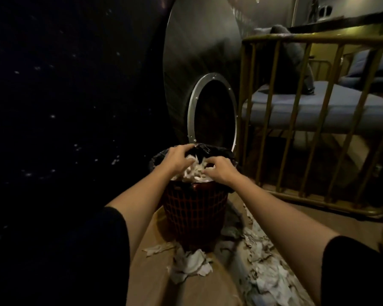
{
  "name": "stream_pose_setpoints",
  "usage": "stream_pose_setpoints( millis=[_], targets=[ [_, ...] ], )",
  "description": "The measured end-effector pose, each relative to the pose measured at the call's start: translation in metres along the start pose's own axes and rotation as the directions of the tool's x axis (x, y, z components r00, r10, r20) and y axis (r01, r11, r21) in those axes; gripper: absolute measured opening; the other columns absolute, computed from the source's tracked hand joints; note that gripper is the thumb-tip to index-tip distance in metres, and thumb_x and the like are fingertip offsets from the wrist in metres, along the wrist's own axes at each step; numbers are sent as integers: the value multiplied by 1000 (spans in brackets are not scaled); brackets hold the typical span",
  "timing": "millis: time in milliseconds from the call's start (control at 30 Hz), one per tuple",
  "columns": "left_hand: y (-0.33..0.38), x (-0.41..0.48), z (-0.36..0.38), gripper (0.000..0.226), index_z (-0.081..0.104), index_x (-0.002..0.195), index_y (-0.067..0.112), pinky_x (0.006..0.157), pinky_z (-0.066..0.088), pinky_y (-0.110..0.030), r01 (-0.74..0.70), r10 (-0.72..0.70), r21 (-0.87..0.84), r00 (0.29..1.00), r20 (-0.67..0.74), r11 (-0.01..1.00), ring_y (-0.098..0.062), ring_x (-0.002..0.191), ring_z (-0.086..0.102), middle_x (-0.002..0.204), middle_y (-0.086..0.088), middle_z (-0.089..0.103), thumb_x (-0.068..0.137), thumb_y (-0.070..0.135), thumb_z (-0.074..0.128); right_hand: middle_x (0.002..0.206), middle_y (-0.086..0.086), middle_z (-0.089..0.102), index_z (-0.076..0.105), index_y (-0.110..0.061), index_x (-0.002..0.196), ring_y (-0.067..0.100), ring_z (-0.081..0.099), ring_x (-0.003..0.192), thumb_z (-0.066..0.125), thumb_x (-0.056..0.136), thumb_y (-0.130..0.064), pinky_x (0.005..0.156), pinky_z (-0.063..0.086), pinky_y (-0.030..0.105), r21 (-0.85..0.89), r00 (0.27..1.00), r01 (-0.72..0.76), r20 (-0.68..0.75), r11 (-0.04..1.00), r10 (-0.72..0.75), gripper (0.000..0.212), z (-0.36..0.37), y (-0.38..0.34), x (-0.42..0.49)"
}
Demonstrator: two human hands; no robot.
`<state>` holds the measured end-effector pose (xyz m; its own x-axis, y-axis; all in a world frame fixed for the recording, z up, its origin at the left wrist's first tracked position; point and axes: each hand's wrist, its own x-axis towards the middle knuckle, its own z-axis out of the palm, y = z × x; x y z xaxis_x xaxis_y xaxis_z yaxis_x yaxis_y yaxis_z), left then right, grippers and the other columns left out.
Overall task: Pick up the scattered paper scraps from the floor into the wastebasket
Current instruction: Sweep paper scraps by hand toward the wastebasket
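A red mesh wastebasket (195,208) with a black liner (217,151) stands on the floor ahead of me. White paper scraps (197,173) are heaped at its mouth. My left hand (178,157) and my right hand (219,171) are both over the opening, fingers curled into the heap of scraps. More torn scraps (192,263) lie on the floor in front of the basket, and a long trail of scraps (263,261) runs along its right side.
A dark speckled wall (53,107) fills the left. Behind the basket is a large grey disc with a metal-ringed round opening (212,111). A yellow railing (296,120) fences a bed with blue sheets (318,102) on the right. The floor is brown.
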<state>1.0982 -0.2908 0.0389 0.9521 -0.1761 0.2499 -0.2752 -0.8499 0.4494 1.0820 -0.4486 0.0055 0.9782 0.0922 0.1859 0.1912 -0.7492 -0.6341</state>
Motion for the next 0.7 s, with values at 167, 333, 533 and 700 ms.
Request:
stream_pose_setpoints(
  millis=[167,333,533,700],
  targets=[
    [-17,-31,-9,23,66,109,14,87,55,-36,-160,148,-17,943,-298,987,-18,99,64,107,-7,69,87,12,57,111,8,65,66,-13,107,23,59,106,55,91,-23,88,49,35,-42,972,100,-207,994,-106,22,8,-4,-26],
    [-51,-101,-4,19,67,98,14,81,52,-35,-307,292,13,888,-355,952,-19,90,62,93,-5,67,83,7,58,97,6,62,64,-12,99,21,52,91,55,89,-16,72,45,29,-269,850,339,-322,901,-416,14,50,-37,-79],
    [-142,-220,54,24,68,100,8,78,42,-30,-200,199,-16,978,-64,980,-30,87,62,91,-12,68,79,5,56,94,12,62,63,-8,98,29,55,87,55,84,-12,73,48,38,-229,927,352,-48,907,-372,16,172,-33,-172],
    [-223,-329,93,54,46,132,25,103,27,-37,50,-104,136,900,423,989,-32,127,40,135,-14,47,82,45,52,114,16,59,60,-11,114,30,55,107,56,88,-18,86,41,31,-27,922,110,375,994,-92,27,253,-21,-285]
  ],
)
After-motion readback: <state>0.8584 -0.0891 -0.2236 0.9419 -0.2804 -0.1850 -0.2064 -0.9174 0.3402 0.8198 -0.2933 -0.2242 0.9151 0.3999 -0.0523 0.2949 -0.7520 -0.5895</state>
